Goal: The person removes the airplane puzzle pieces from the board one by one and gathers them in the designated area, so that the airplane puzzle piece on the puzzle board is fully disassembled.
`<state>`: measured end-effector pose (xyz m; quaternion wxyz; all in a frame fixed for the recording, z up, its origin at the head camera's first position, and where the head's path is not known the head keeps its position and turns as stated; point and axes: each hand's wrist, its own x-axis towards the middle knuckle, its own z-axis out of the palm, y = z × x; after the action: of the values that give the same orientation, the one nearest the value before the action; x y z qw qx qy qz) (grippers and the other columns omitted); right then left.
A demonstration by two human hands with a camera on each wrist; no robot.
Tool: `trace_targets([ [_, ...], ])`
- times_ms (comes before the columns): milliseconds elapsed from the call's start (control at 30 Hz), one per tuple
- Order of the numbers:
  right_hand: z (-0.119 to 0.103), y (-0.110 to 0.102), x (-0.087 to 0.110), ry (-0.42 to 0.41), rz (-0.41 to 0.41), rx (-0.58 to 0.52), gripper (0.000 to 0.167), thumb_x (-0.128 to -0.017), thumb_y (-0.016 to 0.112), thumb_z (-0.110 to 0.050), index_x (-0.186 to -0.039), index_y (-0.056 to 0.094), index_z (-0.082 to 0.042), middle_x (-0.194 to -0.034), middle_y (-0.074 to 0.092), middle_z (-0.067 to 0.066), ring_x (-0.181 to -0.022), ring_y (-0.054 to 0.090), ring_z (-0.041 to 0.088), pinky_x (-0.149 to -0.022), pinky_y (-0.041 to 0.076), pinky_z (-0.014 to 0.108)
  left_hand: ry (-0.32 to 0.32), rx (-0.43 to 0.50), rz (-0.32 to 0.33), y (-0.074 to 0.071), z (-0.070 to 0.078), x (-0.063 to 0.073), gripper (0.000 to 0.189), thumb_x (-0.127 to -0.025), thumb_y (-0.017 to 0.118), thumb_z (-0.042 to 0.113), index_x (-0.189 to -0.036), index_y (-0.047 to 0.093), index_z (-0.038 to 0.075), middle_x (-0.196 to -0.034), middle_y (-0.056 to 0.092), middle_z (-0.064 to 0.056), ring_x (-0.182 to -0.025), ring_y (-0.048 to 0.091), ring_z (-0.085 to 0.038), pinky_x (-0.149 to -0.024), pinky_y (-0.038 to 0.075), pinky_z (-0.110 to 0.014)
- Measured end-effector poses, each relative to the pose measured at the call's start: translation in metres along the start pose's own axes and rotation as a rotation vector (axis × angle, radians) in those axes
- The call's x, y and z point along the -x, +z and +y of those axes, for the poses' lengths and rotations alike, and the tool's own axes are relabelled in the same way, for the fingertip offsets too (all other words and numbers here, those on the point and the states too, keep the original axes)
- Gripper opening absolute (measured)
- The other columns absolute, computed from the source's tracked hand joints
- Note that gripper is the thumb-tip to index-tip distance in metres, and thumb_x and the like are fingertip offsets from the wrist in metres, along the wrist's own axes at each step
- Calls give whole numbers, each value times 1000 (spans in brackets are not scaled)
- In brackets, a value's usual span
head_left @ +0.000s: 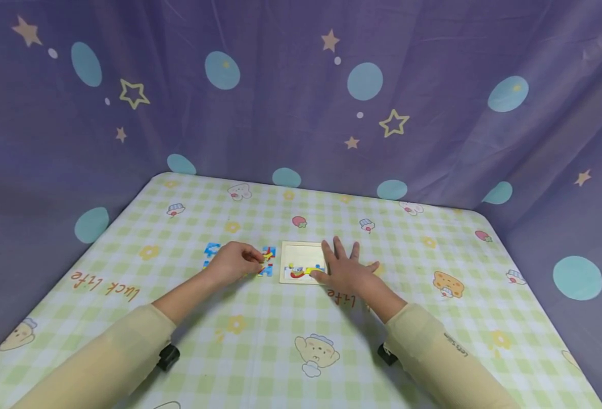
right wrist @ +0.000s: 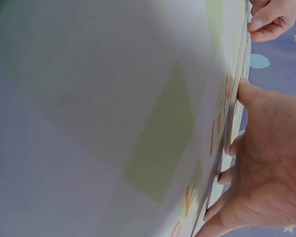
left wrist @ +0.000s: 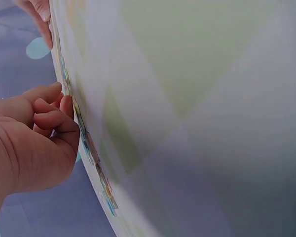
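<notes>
A shallow light wooden puzzle tray (head_left: 282,262) lies on the table, with colourful jigsaw pieces (head_left: 297,272) along its near side. My right hand (head_left: 349,274) rests over the tray's right edge, fingers spread wide and thumb at the fitted pieces; the right wrist view shows the thumb at the tray's side. Left of the tray, my left hand (head_left: 235,262) reaches down to loose jigsaw pieces (head_left: 268,251), its fingers curled and the fingertips right at them. I cannot tell whether a piece is between those fingertips. Part of the loose group is hidden under this hand.
More loose blue pieces (head_left: 212,249) lie left of the left hand. A checked tablecloth (head_left: 260,352) with printed cartoon figures covers the table. Purple curtains (head_left: 291,113) hang at the back and sides. Dark wrist devices (head_left: 168,357) sit below both sleeves.
</notes>
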<state>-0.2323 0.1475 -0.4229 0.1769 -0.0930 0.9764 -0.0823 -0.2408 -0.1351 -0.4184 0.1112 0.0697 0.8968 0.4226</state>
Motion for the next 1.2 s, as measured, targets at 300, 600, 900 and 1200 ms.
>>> trace_targets([
  [300,1,-1,0,-4,-1,-8,88,-98,43,-68,-164,2,-26,-169,-9,8,-148,-9,52,-92,10,90,31,-7,8,3,5,0,11,-91,74,12,-101,75,9,-92,68,-3,-86,58,-21,-76,47,-33],
  [600,1,-1,0,2,-5,-12,89,-98,43,-69,-164,2,-27,-169,-9,8,-148,-9,52,-92,9,90,110,44,-29,10,11,-1,12,-91,73,9,-102,75,4,-95,69,-4,-85,59,-20,-69,49,-29],
  [900,-1,-1,0,15,-8,-13,89,-97,43,-70,-164,3,-27,-169,-8,8,-148,-8,52,-93,10,90,106,87,-59,21,24,-4,13,-92,72,8,-104,74,4,-92,65,-4,-72,55,-18,-60,48,-29],
  [1200,-1,-1,0,14,-8,-11,90,-97,43,-70,-164,3,-27,-169,-8,9,-147,-8,53,-92,10,90,101,139,-88,33,33,-9,14,-89,74,3,-102,73,1,-88,63,-5,-63,53,-14,-55,47,-25],
])
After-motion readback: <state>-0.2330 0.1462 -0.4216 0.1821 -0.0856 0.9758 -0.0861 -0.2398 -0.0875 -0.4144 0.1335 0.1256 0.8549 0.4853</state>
